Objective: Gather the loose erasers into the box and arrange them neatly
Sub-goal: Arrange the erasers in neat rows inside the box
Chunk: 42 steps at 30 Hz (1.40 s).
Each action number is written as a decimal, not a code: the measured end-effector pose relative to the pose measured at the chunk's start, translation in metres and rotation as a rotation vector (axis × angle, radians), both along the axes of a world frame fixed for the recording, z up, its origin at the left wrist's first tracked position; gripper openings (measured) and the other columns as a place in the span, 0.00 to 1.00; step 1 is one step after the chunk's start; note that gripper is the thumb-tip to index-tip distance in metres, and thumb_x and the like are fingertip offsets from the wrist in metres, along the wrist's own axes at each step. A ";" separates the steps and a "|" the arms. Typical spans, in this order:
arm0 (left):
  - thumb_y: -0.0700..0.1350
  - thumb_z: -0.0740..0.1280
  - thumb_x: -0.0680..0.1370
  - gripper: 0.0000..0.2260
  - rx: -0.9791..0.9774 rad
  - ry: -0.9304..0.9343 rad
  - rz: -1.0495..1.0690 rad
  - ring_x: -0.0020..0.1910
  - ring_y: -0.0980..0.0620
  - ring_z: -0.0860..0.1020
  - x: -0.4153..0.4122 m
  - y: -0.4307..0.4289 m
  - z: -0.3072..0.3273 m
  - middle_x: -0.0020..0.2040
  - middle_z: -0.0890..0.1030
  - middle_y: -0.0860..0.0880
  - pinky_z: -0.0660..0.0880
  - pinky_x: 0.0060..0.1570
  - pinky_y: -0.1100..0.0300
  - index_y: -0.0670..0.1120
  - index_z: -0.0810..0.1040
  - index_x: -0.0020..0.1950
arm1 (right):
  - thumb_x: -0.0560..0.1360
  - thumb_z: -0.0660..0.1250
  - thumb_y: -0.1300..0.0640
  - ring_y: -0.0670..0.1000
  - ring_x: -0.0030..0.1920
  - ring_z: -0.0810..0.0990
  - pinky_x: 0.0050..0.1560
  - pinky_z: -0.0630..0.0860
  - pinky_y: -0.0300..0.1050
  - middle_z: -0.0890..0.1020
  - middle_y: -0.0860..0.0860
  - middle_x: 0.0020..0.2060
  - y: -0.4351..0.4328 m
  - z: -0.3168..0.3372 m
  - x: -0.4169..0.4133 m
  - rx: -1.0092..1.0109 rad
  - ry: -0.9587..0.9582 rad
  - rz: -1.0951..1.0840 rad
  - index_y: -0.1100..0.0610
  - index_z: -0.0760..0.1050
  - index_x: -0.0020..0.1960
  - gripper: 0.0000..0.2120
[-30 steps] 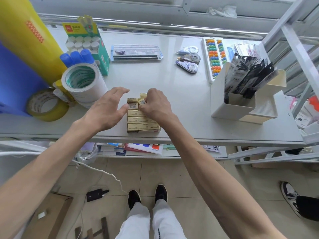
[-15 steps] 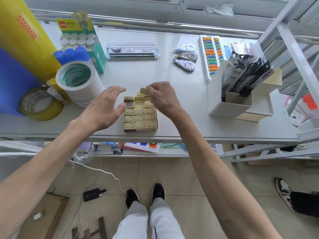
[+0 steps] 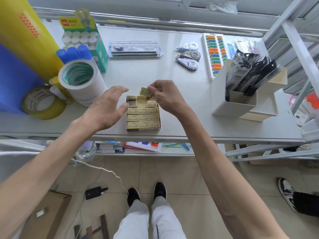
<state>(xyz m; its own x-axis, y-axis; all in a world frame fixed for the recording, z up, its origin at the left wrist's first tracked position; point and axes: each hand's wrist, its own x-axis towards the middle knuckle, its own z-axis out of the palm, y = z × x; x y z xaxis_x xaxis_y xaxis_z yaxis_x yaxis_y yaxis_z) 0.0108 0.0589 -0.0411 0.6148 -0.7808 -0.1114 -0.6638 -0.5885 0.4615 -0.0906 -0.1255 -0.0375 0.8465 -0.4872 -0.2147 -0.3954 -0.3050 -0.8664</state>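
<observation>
A small cardboard box (image 3: 156, 129) sits near the table's front edge, filled with rows of pale yellow erasers (image 3: 142, 118) lying flat. At its far left corner two erasers (image 3: 131, 101) sit askew, one showing a barcode. My right hand (image 3: 164, 96) pinches one eraser (image 3: 145, 91) in its fingertips, lifted just above the box's far end. My left hand (image 3: 107, 107) hovers at the box's left side with fingers spread, its thumb close to the barcode eraser, holding nothing.
Stacked white tape rolls (image 3: 81, 80) and a yellow tape roll (image 3: 43, 102) stand left of my left hand. A white organiser (image 3: 241, 104) with black packets is on the right. Correction tapes (image 3: 188, 57), an abacus (image 3: 214, 54) and a glue stick box (image 3: 82, 40) lie further back.
My right hand has lifted an eraser out of the box's far end and raised it. My left hand stayed beside the box, fingers spread.
</observation>
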 end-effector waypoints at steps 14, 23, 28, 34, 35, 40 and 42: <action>0.48 0.62 0.80 0.22 0.000 0.006 0.007 0.72 0.48 0.65 0.001 0.000 -0.002 0.74 0.66 0.49 0.62 0.71 0.50 0.48 0.64 0.74 | 0.81 0.64 0.54 0.53 0.47 0.80 0.40 0.74 0.40 0.83 0.54 0.46 0.002 -0.004 0.007 -0.091 0.132 0.124 0.61 0.80 0.52 0.11; 0.47 0.62 0.80 0.22 -0.020 0.018 0.019 0.73 0.51 0.64 0.004 0.000 0.000 0.74 0.66 0.51 0.63 0.71 0.49 0.49 0.64 0.74 | 0.78 0.67 0.56 0.52 0.37 0.78 0.35 0.74 0.42 0.82 0.55 0.38 0.011 -0.006 0.010 -0.221 0.174 0.152 0.62 0.84 0.46 0.11; 0.47 0.62 0.81 0.22 -0.024 0.022 0.024 0.72 0.51 0.64 0.005 0.001 0.000 0.74 0.66 0.51 0.64 0.71 0.47 0.50 0.64 0.74 | 0.75 0.72 0.55 0.52 0.39 0.82 0.41 0.80 0.47 0.84 0.52 0.37 0.009 -0.011 0.011 -0.192 0.145 0.102 0.58 0.86 0.45 0.07; 0.48 0.62 0.81 0.22 -0.016 0.010 0.015 0.72 0.49 0.65 0.000 0.002 -0.002 0.74 0.66 0.50 0.63 0.71 0.47 0.49 0.64 0.74 | 0.75 0.73 0.55 0.47 0.36 0.77 0.34 0.73 0.36 0.83 0.51 0.36 0.014 -0.016 0.004 -0.070 0.065 0.027 0.57 0.86 0.47 0.06; 0.48 0.62 0.81 0.22 -0.015 0.006 0.014 0.72 0.49 0.65 -0.001 0.001 -0.002 0.74 0.66 0.50 0.63 0.71 0.47 0.49 0.64 0.74 | 0.75 0.73 0.55 0.45 0.34 0.77 0.32 0.71 0.33 0.82 0.49 0.35 0.013 -0.016 0.004 -0.059 0.057 0.025 0.58 0.86 0.47 0.06; 0.47 0.62 0.81 0.21 -0.026 0.003 0.014 0.72 0.49 0.66 -0.003 -0.001 -0.002 0.74 0.66 0.50 0.62 0.70 0.51 0.49 0.64 0.74 | 0.74 0.74 0.56 0.43 0.33 0.76 0.31 0.70 0.31 0.81 0.48 0.34 0.014 -0.016 0.004 -0.079 0.033 0.033 0.59 0.86 0.47 0.06; 0.47 0.62 0.81 0.21 -0.029 0.005 0.018 0.72 0.49 0.65 -0.002 -0.002 -0.001 0.74 0.66 0.50 0.62 0.70 0.51 0.49 0.64 0.74 | 0.73 0.75 0.56 0.47 0.35 0.77 0.33 0.72 0.35 0.82 0.52 0.36 0.013 -0.017 0.004 -0.086 0.035 0.029 0.60 0.86 0.45 0.07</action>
<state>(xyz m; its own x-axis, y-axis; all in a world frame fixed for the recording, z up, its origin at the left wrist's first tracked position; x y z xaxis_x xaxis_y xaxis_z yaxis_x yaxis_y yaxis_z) 0.0087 0.0568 -0.0423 0.6280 -0.7728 -0.0916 -0.6511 -0.5863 0.4821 -0.0864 -0.1126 -0.0544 0.8535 -0.4802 -0.2025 -0.4145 -0.3898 -0.8223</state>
